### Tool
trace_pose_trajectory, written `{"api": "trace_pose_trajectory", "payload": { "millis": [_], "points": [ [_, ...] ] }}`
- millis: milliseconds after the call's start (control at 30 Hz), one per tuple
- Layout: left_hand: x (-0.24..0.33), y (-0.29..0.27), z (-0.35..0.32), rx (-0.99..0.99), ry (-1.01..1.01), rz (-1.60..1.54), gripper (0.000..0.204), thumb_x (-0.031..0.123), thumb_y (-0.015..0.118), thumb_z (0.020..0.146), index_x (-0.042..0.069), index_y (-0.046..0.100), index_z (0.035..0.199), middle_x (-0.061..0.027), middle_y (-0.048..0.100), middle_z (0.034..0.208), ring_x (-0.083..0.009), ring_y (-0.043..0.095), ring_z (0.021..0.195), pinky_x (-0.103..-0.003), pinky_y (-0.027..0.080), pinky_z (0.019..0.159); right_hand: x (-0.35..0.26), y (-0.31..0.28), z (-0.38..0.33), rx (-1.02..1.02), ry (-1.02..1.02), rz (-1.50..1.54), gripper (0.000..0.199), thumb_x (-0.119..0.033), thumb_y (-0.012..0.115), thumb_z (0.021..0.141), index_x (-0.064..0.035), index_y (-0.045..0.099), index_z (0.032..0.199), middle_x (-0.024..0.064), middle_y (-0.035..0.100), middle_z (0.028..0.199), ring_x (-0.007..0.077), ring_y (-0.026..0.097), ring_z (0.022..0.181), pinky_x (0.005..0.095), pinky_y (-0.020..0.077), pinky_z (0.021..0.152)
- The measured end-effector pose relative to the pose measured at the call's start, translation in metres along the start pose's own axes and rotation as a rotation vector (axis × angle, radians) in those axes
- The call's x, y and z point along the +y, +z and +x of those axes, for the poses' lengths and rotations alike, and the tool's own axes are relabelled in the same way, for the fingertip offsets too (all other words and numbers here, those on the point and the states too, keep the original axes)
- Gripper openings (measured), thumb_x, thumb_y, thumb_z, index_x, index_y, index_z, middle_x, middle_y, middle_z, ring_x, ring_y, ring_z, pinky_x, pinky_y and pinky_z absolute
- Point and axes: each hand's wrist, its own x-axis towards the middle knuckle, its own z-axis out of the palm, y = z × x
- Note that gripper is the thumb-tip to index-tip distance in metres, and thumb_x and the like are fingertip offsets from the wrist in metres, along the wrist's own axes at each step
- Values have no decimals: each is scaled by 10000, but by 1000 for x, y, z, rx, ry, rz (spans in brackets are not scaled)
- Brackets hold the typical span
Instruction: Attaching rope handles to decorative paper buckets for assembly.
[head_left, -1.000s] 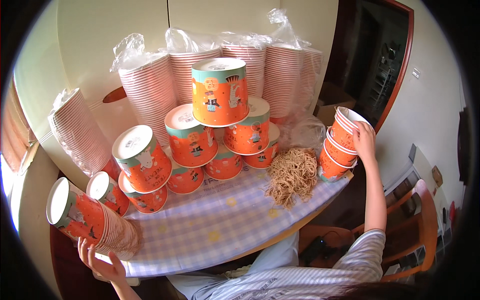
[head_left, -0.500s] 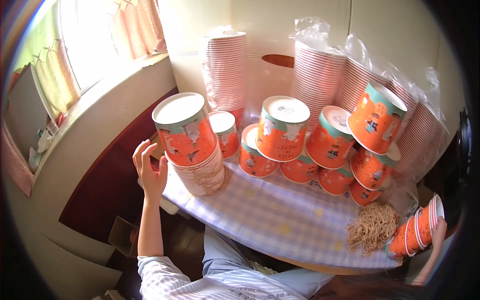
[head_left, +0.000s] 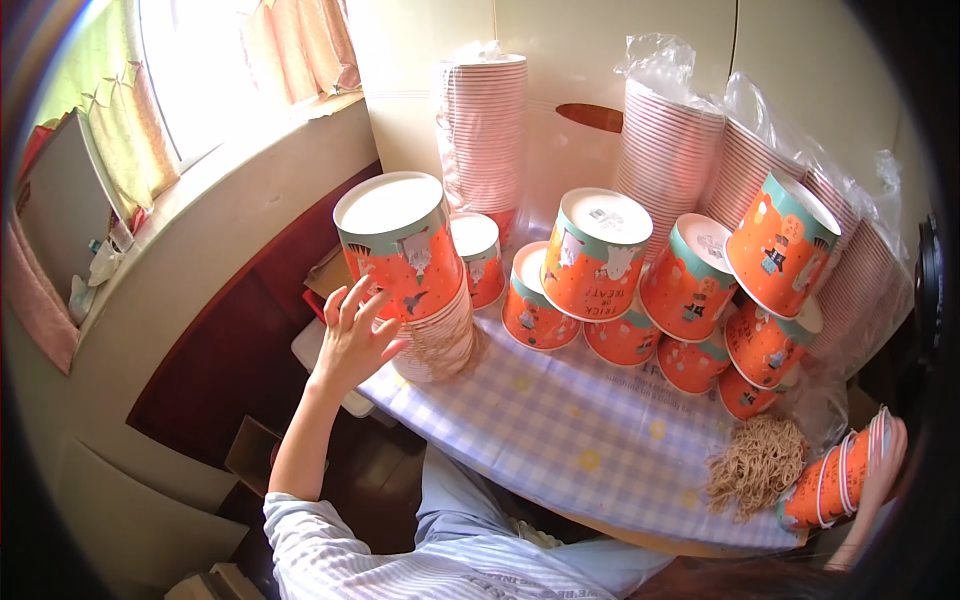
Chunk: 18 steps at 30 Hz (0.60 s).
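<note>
Orange paper cups in a nested stack [head_left: 418,290] now stand on the tabletop's [head_left: 560,430] left edge, left hand [head_left: 352,340] spread open against them since a half-second ago, while the right hand [head_left: 880,468] apparently clasps another short stack [head_left: 830,485] at far right.

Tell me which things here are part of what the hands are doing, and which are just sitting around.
In hand:
- left hand against the nested cup stack
- right hand holding a short cup stack

Lying about:
- tan bundle of strands
- piled orange tubs
- bagged cup columns
- checked tablecloth
</note>
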Motion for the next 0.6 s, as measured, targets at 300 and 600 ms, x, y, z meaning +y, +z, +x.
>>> {"api": "trace_pose_trajectory", "payload": {
  "millis": [300,600],
  "points": [
    [-1,16,-9,116,-29,-48,96,136,664,683,152,593,746,-28,423,1233,-286,302,1231,-467,234,983,-429,-39,103,129,-951,900,442,-112,647,696,-64,504,1111,87,515,1123,249,480,1077,413,361,936],
    [4,11,12,170,-16,-76,122,133,656,685,141,611,798,-67,441,1235,-270,334,1205,-432,282,937,-631,-8,143,28,-995,988,526,-211,632,746,-64,412,1201,127,482,1192,311,417,1149,412,348,960]
  ]
}}
